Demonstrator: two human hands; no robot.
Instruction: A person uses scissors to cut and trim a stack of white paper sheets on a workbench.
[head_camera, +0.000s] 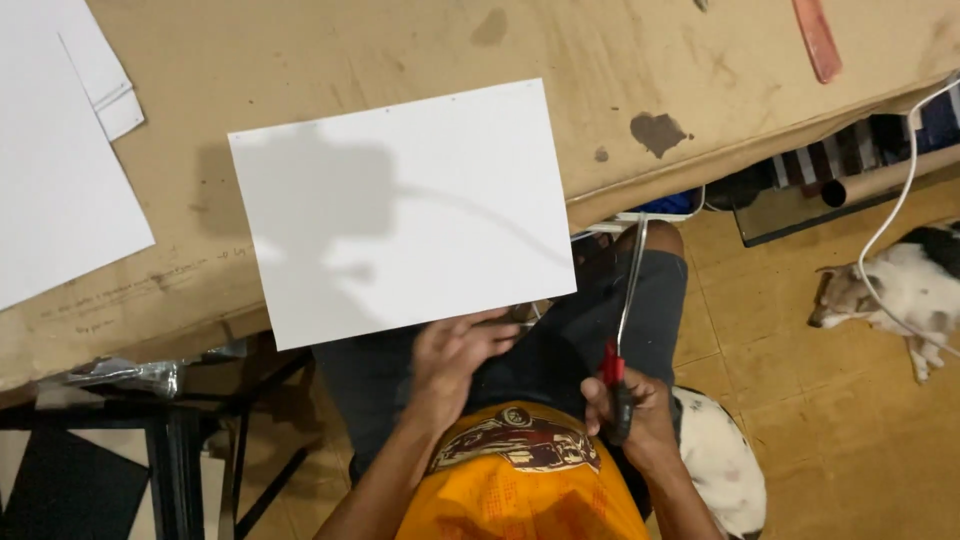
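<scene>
Head view. A white sheet (400, 210) lies at frame centre on a brown table (560, 60). The sheet's long axis runs left to right, tilted slightly so that its right end sits higher than its left. Its lower edge overhangs the table edge above the person's lap.

The left hand (455, 350) sits at lower centre, just under the sheet's lower edge. Its fingers (490, 325) are curled and touch that edge. Whether they pinch the sheet cannot be told. A small dark object lies at the fingertips; its kind cannot be told.

The right hand (630, 405) sits at lower right of centre, over the right thigh. Its fingers are wrapped fully around the red and black handle of a blade (630, 290). The blade is long and thin. Its long axis runs nearly vertical in the frame, leaning a little to the right at the top. The tip points up toward the table edge, just right of the sheet's lower right corner. The blade is apart from the sheet.

More white sheets (60, 150) lie at upper left on the table. A red strip (818, 38) lies at upper right. A dog (900, 290) lies on the floor at right, with a white cable (895, 215) across it. A second dog (720, 460) is just beside the right forearm at lower right.
</scene>
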